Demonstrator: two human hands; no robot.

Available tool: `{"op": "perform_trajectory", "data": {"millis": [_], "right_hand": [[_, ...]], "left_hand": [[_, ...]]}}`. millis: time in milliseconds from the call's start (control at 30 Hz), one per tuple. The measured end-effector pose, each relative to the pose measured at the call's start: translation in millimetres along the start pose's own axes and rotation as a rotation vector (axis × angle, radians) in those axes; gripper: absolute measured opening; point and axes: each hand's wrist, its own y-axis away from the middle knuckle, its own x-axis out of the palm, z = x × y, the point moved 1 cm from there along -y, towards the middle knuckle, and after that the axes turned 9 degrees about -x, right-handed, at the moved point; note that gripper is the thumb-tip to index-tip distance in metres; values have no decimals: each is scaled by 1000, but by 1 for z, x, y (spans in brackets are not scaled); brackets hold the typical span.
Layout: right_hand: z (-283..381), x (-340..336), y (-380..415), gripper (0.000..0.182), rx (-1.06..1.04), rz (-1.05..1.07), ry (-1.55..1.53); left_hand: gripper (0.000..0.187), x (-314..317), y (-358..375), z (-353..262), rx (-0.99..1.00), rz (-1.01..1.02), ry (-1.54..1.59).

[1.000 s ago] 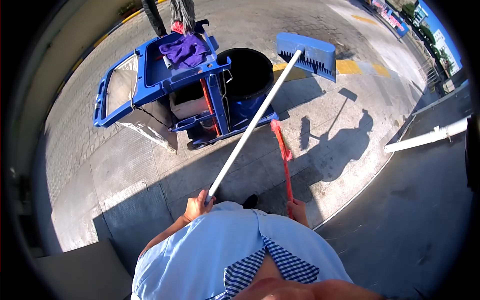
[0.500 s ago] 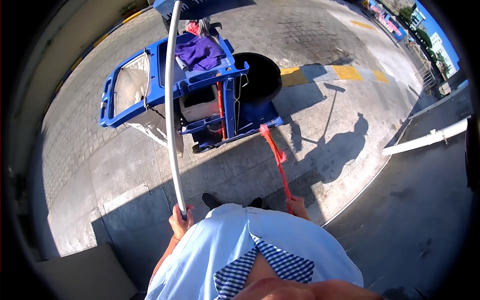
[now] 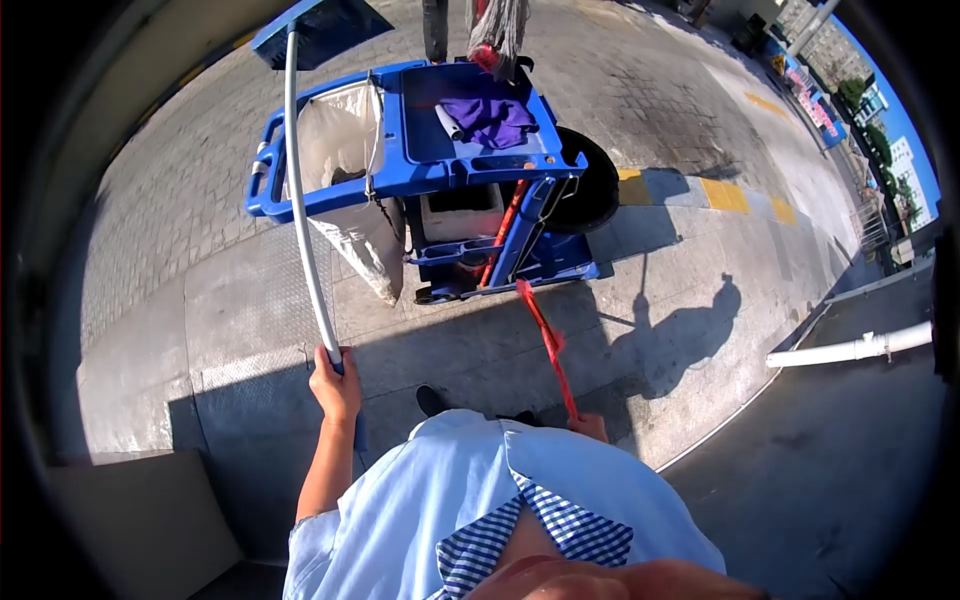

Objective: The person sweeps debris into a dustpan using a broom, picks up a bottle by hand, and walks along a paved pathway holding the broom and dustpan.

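Note:
A long white pole (image 3: pixel 306 225) slants upward from my left hand (image 3: pixel 337 385), whose fingers are wrapped round its lower part. At the pole's far end is a wide blue head (image 3: pixel 325 35), above the left part of the cart. My right hand (image 3: pixel 590 427) is closed on a red stick (image 3: pixel 553 350) with frayed red strands, its tip near the cart's lower edge. The blue cart (image 3: pixel 430 170) stands ahead of me, with a purple cloth (image 3: pixel 490 122) in its top tray and a whitish bag (image 3: pixel 340 135) hanging in its frame.
A black round bin (image 3: pixel 590 180) is at the cart's right side. Grey mop strands (image 3: pixel 505 30) show behind the cart. A yellow-painted kerb (image 3: pixel 725 195) runs to the right. A white pipe (image 3: pixel 850 350) lies far right, and a brown panel (image 3: pixel 140 510) is at lower left.
My left hand has moved left and up with the pole, whose blue head has swung left. The cart appears further right and higher in view. The red stick's lower end has shifted slightly down.

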Motion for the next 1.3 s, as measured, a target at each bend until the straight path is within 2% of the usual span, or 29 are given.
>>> {"op": "perform_trajectory", "data": {"millis": [133, 200, 233, 333, 467, 567, 667, 800, 867, 900, 967, 1000, 1033, 1100, 1167, 1233, 1300], "right_hand": [[21, 20, 5, 16, 8, 7, 22], [24, 28, 1, 17, 4, 14, 26], [20, 33, -2, 17, -32, 33, 48], [15, 47, -6, 18, -87, 57, 121], [32, 67, -4, 21, -62, 46, 185], [30, 78, -6, 23, -116, 80, 180], [31, 93, -5, 23, -140, 141, 170], [32, 111, -7, 25, -91, 185, 278], [8, 126, -17, 31, -218, 212, -35], [7, 132, -20, 31, -230, 225, -44], [25, 136, -25, 31, -192, 234, 133], [32, 137, -33, 31, -176, 247, 189], [42, 137, -37, 31, -170, 262, 240], [65, 140, -44, 31, -168, 301, 331], [80, 151, -53, 31, -172, 339, 395], [93, 161, -62, 31, -178, 371, 443], [104, 169, -69, 32, -186, 397, 477]], "left_hand": [[18, 6, -72, -2, 48, -51, -42], [22, 10, -105, -11, -37, -13, -257], [22, 13, -119, -12, -39, -13, -254], [25, 19, -155, -13, 48, -32, -353], [30, 27, -200, -19, 106, 106, -416], [38, 36, -215, -25, 102, 211, -420], [47, 33, -227, -27, 58, 448, -455], [49, 18, -230, -36, 123, 459, -524], [45, 3, -225, -52, 180, 421, -634], [42, -9, -221, -67, 193, 410, -655], [34, -29, -206, -100, 389, 352, -394], [29, -47, -192, -127, 543, 390, -165], [31, -77, -177, -167, 586, 650, 83], [30, -110, -149, -202, 667, 1197, 709], [24, -128, -113, -231, 746, 1741, 1054], [23, -113, -62, -244, 820, 1851, 1444], [22, -108, -38, -247, 853, 1887, 1598]]}}
